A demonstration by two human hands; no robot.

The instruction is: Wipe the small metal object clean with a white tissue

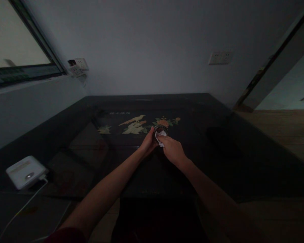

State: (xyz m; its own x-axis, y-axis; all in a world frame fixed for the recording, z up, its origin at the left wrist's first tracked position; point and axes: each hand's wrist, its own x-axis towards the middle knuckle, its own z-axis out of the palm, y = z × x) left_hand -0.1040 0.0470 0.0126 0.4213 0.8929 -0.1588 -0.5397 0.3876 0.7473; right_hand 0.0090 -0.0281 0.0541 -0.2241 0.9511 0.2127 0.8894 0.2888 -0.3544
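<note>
A small clear glass (161, 129) stands over the middle of a dark glossy table (197, 162) painted with a bird and flowers. My left hand (148, 143) is wrapped round the glass from the left. My right hand (172, 150) pinches a crumpled white tissue (160, 137) and presses it against the glass. The room is dim and the fingers are partly hidden by each other.
A white power bank (25, 171) with a white cable (22, 207) lies at the table's left front. Wall sockets (77, 66) sit by a window at the left, another socket (220, 58) on the back wall. A doorway opens at the right.
</note>
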